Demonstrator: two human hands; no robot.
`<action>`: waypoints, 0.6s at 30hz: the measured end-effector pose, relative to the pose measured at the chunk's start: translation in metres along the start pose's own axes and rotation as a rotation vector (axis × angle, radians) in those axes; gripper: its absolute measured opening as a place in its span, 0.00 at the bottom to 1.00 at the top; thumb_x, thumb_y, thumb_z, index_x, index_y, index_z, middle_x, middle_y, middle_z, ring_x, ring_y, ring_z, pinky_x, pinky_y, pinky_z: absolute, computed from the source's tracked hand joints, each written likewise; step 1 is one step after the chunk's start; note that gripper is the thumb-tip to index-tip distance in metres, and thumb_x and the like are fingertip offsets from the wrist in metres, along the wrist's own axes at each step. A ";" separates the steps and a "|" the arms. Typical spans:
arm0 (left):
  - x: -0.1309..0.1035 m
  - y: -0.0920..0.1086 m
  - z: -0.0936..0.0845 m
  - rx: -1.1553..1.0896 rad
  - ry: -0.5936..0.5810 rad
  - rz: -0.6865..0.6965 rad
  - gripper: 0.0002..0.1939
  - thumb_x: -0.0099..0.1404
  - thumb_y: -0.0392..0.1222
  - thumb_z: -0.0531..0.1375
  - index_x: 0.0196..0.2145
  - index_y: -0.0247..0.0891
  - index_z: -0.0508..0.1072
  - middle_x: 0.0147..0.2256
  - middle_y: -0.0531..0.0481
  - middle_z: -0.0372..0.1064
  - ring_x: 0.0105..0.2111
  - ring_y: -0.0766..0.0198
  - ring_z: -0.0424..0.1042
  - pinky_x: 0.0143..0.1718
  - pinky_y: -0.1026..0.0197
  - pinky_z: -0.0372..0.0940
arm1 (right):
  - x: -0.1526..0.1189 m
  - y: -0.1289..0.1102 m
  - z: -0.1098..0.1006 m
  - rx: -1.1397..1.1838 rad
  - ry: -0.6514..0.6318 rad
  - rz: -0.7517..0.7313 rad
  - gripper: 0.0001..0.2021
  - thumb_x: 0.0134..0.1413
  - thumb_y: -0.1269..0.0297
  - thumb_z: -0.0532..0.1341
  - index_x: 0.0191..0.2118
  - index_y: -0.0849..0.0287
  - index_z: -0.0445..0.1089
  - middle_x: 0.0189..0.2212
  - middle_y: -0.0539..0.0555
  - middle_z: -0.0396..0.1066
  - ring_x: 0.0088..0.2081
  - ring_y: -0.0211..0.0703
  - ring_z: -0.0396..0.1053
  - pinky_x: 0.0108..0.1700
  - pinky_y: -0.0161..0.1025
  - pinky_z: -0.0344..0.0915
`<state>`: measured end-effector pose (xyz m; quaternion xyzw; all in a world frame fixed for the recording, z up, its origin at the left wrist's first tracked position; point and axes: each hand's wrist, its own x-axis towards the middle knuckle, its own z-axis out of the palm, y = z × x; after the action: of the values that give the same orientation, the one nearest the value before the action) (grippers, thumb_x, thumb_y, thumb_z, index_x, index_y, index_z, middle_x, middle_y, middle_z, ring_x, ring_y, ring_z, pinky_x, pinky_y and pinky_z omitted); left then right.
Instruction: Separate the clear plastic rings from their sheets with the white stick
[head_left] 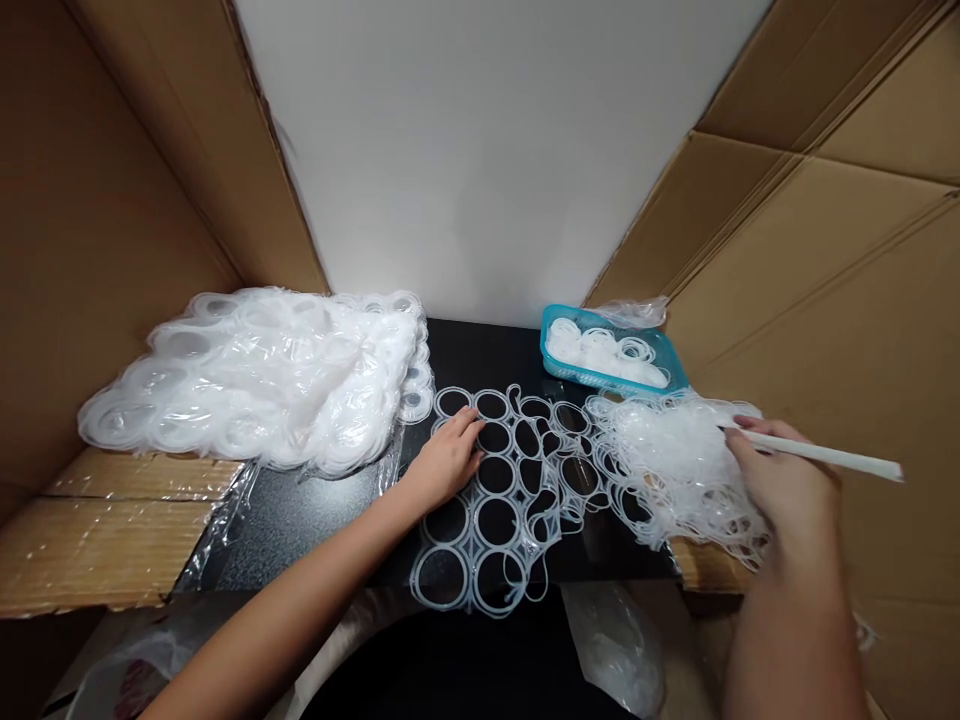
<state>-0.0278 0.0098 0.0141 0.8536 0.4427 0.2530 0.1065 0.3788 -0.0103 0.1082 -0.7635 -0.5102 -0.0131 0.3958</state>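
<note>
My left hand (450,455) rests on a flat sheet of translucent plastic rings (472,530), its fingers laid out near the upper left circles. The sheet's right part is loose and tangled, with strips curling up. My right hand (787,485) grips a slim white pen-like tool (832,455), whose thin dark tip points left. That hand is over the right edge of a heap of tangled clear ring scraps (667,450). Whether it also touches the scraps, I cannot tell. Behind the heap stands a blue plastic tray (551,362) holding white rings.
A thick stack of ring sheets (255,380) lies on the left. Cardboard walls (847,300) flank the black tabletop (480,345), and a pale panel (495,150) rises behind. Clear plastic film (630,312) lies behind the tray; a clear bag (619,640) hangs below the front edge.
</note>
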 end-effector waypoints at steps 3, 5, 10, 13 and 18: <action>0.006 -0.003 0.009 0.096 -0.026 -0.004 0.25 0.68 0.40 0.59 0.60 0.32 0.62 0.63 0.33 0.59 0.66 0.48 0.56 0.64 0.46 0.57 | -0.021 -0.055 0.038 0.415 -0.248 -0.104 0.12 0.49 0.53 0.64 0.26 0.54 0.67 0.42 0.58 0.77 0.44 0.51 0.74 0.47 0.47 0.68; 0.009 -0.005 0.012 0.150 -0.037 -0.014 0.25 0.68 0.42 0.59 0.60 0.31 0.63 0.62 0.34 0.61 0.65 0.48 0.57 0.64 0.46 0.56 | -0.039 -0.096 0.079 0.631 -0.554 -0.184 0.11 0.54 0.54 0.63 0.29 0.55 0.69 0.46 0.56 0.76 0.47 0.48 0.73 0.50 0.45 0.67; 0.008 -0.005 0.014 0.215 -0.039 -0.031 0.24 0.69 0.43 0.59 0.59 0.31 0.66 0.62 0.36 0.62 0.64 0.48 0.59 0.63 0.47 0.57 | -0.067 -0.140 0.170 0.565 -0.930 -0.298 0.08 0.54 0.58 0.61 0.29 0.56 0.71 0.40 0.54 0.77 0.39 0.45 0.72 0.45 0.43 0.67; 0.006 -0.004 0.013 0.223 -0.045 -0.033 0.23 0.70 0.43 0.59 0.59 0.31 0.66 0.62 0.37 0.62 0.64 0.48 0.59 0.63 0.47 0.57 | -0.068 -0.132 0.190 0.493 -0.944 -0.306 0.07 0.53 0.59 0.61 0.32 0.57 0.73 0.34 0.53 0.76 0.36 0.45 0.71 0.40 0.41 0.67; 0.007 -0.003 0.014 0.233 -0.056 -0.041 0.23 0.70 0.43 0.58 0.59 0.31 0.66 0.63 0.37 0.61 0.64 0.46 0.58 0.63 0.46 0.57 | -0.064 -0.124 0.192 0.479 -0.934 -0.321 0.08 0.54 0.59 0.60 0.34 0.56 0.73 0.34 0.52 0.76 0.35 0.43 0.71 0.38 0.38 0.65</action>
<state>-0.0198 0.0177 0.0030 0.8577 0.4833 0.1737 0.0240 0.1765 0.0799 0.0222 -0.4893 -0.7304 0.3834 0.2830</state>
